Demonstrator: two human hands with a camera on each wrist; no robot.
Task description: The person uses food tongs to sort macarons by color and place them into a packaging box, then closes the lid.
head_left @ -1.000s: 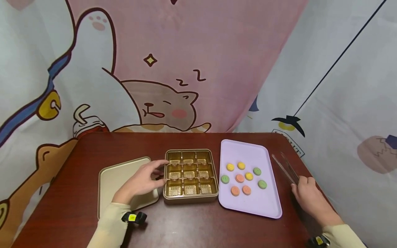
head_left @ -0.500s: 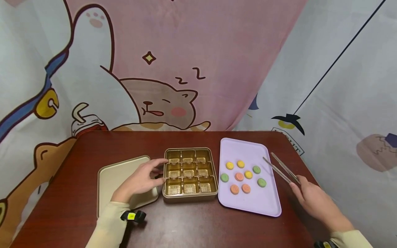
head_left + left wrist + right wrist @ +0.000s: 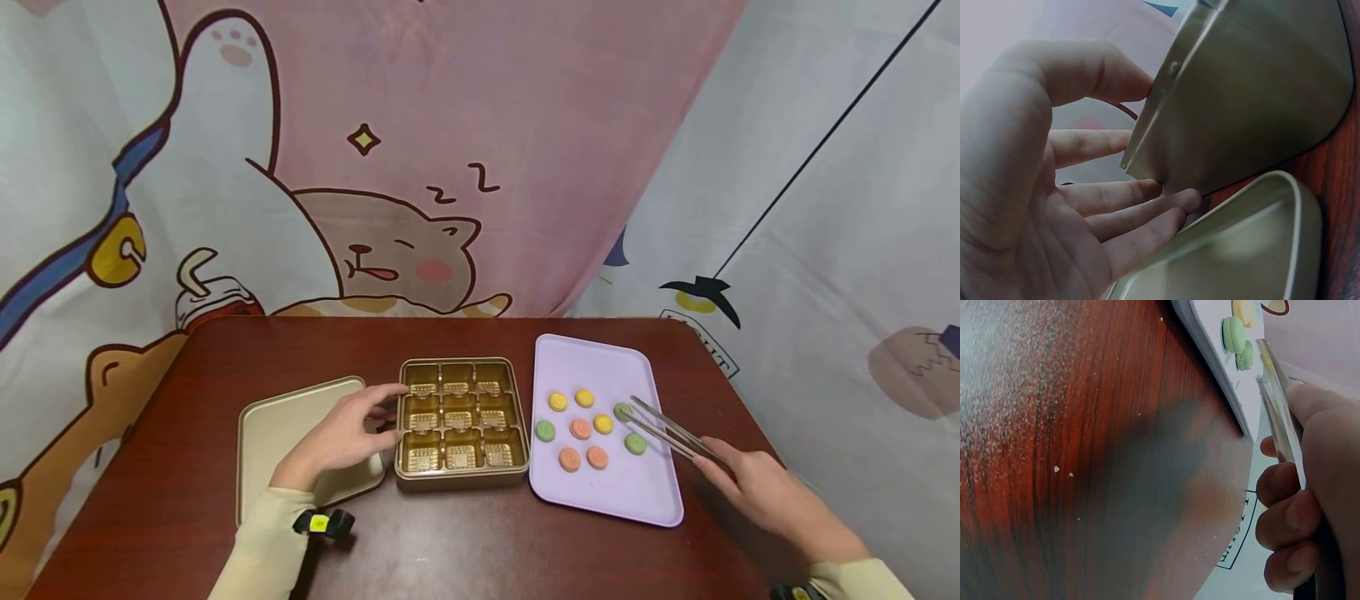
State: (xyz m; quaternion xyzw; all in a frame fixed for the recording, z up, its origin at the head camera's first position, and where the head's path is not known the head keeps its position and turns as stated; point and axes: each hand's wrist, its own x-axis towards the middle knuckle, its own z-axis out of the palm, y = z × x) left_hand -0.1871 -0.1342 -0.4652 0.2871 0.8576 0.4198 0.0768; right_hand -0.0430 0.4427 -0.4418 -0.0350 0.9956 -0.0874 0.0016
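My left hand (image 3: pixel 341 442) touches the left side of a gold tin (image 3: pixel 461 481) whose golden insert has several square compartments. In the left wrist view the thumb meets the tin's rim and extended fingers (image 3: pixel 1110 197) lie against its wall. My right hand (image 3: pixel 765 496) grips metal tongs (image 3: pixel 678 446) that reach over a lilac tray (image 3: pixel 607 500). Their tips are spread at a green macaron (image 3: pixel 623 412); whether they touch it I cannot tell. Other macarons on the tray are yellow (image 3: pixel 584 397), orange (image 3: pixel 570 459) and green (image 3: pixel 636 444).
The tin's flat lid (image 3: pixel 285 433) lies left of the tin, partly under my left forearm. All this stands on a dark red-brown wooden table (image 3: pixel 450 542). A printed cloth (image 3: pixel 570 150) with cartoon animals hangs behind the table.
My right hand has brought the tongs leftward from beside the tray to over it, with their tips now at a green macaron. The left hand stays at the tin.
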